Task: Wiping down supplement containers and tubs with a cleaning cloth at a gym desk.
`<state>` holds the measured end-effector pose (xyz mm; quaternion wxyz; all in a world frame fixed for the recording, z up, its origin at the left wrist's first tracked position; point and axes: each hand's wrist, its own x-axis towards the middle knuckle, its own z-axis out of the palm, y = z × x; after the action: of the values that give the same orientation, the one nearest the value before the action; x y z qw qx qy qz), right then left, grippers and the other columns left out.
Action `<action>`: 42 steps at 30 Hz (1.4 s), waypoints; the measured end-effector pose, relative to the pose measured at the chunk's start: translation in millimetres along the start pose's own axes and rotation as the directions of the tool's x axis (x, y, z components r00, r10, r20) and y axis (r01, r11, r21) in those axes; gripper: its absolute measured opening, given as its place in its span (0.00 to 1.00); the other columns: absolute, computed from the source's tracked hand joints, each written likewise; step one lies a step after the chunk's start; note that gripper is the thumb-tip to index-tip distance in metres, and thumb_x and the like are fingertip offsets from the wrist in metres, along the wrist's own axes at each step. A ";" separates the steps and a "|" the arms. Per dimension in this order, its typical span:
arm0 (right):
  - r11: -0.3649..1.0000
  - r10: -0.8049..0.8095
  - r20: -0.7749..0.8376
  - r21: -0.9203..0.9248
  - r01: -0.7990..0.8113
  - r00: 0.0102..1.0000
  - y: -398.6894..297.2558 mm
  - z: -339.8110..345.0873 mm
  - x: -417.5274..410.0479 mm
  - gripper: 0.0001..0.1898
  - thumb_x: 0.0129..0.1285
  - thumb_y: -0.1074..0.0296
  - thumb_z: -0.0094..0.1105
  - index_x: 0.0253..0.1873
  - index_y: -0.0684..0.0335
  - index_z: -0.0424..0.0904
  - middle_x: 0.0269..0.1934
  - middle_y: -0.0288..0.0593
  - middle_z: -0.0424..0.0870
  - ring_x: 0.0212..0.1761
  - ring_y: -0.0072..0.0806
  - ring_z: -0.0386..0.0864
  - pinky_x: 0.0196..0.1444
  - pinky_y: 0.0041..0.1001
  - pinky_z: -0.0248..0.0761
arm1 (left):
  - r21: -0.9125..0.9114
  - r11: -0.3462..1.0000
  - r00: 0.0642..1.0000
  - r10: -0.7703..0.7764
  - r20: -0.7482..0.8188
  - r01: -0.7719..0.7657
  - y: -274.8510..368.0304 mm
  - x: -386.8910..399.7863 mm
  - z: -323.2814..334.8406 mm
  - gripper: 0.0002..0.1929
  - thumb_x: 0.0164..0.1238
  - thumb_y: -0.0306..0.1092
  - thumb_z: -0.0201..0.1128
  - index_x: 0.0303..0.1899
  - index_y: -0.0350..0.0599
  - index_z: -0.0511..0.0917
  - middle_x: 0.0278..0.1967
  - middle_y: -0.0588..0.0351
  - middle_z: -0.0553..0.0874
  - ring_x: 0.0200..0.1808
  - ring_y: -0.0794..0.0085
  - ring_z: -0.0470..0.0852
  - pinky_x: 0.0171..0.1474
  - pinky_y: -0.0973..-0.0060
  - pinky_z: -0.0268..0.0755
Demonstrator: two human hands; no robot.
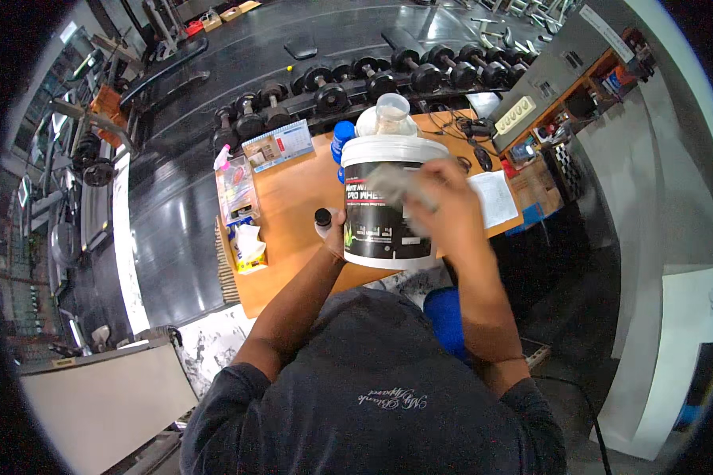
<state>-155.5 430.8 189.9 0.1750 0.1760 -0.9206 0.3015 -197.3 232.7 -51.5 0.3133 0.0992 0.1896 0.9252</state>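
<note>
A large white plastic tub of whey protein with a black label [368, 208] is held up before me over the wooden desk [291, 208]. My left hand [335, 236] supports its lower left side, the fingers mostly hidden behind it. In my right hand [448, 205] is a greyish cloth [395, 183], blurred, against or just in front of the label's upper right. A bottle with a black cap [322, 217] stands beside my left hand. Behind the tub are a blue bottle [343, 135] and a clear plastic cup [392, 110] above another white container [365, 123].
At the desk's left are a desk calendar [279, 145], a clear plastic box [237, 184], a pink-and-white spray nozzle [223, 159] and a tissue pack [249, 249]. Black cables [472, 127] and a paper sheet [496, 196] lie right. A dumbbell rack [356, 98] stands beyond.
</note>
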 end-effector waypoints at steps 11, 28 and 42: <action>0.994 -0.099 0.260 0.069 0.084 0.961 -7.0 21.0 -11.3 0.16 0.58 0.66 0.77 0.52 0.58 0.88 0.51 0.43 0.85 0.54 0.44 0.86 0.55 0.39 0.82 | 0.008 0.999 0.992 0.048 0.121 -0.049 3.4 16.0 8.9 0.54 0.62 0.70 0.70 0.81 0.44 0.61 0.74 0.39 0.75 0.72 0.48 0.80 0.73 0.44 0.76; 0.902 0.339 -0.021 0.291 -0.319 0.941 53.8 4.3 -1.1 0.18 0.63 0.71 0.73 0.57 0.62 0.85 0.49 0.52 0.87 0.52 0.47 0.87 0.55 0.39 0.81 | -0.131 0.990 0.995 0.060 0.077 -0.050 12.9 15.5 27.8 0.57 0.56 0.67 0.76 0.81 0.44 0.62 0.73 0.37 0.78 0.70 0.44 0.81 0.75 0.43 0.74; 0.580 0.443 0.150 0.703 -0.411 0.884 77.4 33.5 -41.2 0.25 0.70 0.72 0.66 0.71 0.63 0.76 0.67 0.49 0.80 0.70 0.36 0.77 0.72 0.35 0.69 | -0.266 0.961 0.996 0.085 0.005 -0.080 0.8 12.2 33.5 0.58 0.56 0.69 0.76 0.81 0.43 0.61 0.73 0.38 0.77 0.71 0.43 0.81 0.75 0.42 0.73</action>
<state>-159.8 477.7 108.7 0.0337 -0.0027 -0.7391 0.6728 -197.2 249.4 -19.9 0.2865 0.0718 0.0572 0.9537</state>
